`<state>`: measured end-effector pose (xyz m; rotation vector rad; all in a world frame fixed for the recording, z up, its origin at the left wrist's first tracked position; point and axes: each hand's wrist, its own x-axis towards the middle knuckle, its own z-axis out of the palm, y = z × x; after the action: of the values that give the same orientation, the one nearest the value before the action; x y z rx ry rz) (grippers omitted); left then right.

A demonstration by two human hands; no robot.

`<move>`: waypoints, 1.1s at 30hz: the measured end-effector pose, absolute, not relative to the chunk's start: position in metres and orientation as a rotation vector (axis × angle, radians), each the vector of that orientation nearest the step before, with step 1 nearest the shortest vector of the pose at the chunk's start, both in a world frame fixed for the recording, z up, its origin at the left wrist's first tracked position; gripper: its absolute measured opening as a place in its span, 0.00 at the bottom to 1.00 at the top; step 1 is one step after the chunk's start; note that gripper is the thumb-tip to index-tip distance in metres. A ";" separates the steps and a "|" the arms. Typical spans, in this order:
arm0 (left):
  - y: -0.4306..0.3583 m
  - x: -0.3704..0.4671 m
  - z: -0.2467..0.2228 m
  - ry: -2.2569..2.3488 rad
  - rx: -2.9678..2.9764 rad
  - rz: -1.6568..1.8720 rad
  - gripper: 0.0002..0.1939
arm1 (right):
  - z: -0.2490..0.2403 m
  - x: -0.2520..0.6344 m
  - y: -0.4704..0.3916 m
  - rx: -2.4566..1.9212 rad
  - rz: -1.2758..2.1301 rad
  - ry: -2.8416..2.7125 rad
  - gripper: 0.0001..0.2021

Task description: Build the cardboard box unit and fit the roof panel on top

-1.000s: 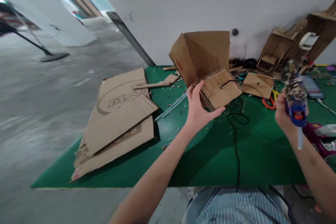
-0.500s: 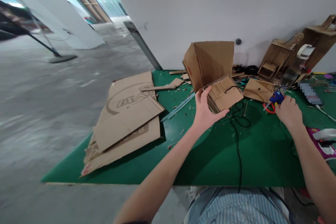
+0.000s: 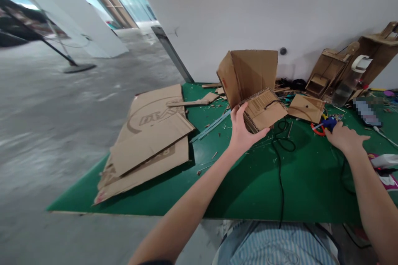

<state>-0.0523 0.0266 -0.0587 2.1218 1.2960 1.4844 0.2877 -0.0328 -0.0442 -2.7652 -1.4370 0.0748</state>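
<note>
My left hand (image 3: pixel 244 132) grips the near left side of a small cardboard box (image 3: pixel 269 112), with the thumb along its lower edge and the fingers at its upper left corner. A black cord runs across the face of this box, which is tilted against a taller folded cardboard piece (image 3: pixel 256 70). At the right, my right hand (image 3: pixel 345 138) has its thumb and nearer fingers at the rear of a blue glue gun (image 3: pixel 330 123); one finger sticks out to the right. Its nozzle points left over red-handled scissors (image 3: pixel 317 129). The grip is partly hidden.
Flat cardboard sheets (image 3: pixel 152 145) cover the left end of the green table (image 3: pixel 248 190). A black cable (image 3: pixel 280 182) runs to the front edge. A clear bottle (image 3: pixel 346 85), a phone (image 3: pixel 367 112) and cardboard models (image 3: pixel 326 70) stand or lie at right.
The glue gun has come slightly lower and nearer, and a finger of my right hand has stretched out to the right. My left hand keeps its hold; the view has shifted slightly.
</note>
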 end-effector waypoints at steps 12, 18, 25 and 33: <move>0.028 -0.055 -0.060 1.086 2.108 1.474 0.50 | -0.033 0.239 -0.038 -1.544 -0.180 -1.852 0.28; 0.033 -0.059 -0.059 0.830 2.058 1.343 0.51 | -0.067 0.219 -0.030 -1.250 0.634 -1.776 0.42; 0.035 -0.062 -0.058 0.835 2.002 1.261 0.54 | -0.069 0.208 -0.022 -1.338 0.419 -1.716 0.15; 0.034 -0.063 -0.056 1.028 1.998 1.290 0.52 | -0.055 0.209 -0.034 -1.159 0.477 -1.445 0.08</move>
<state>-0.0633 0.0342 -0.0560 1.9985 1.0284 1.2899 0.2090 -0.0335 -0.0549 -1.1591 -1.4447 0.4772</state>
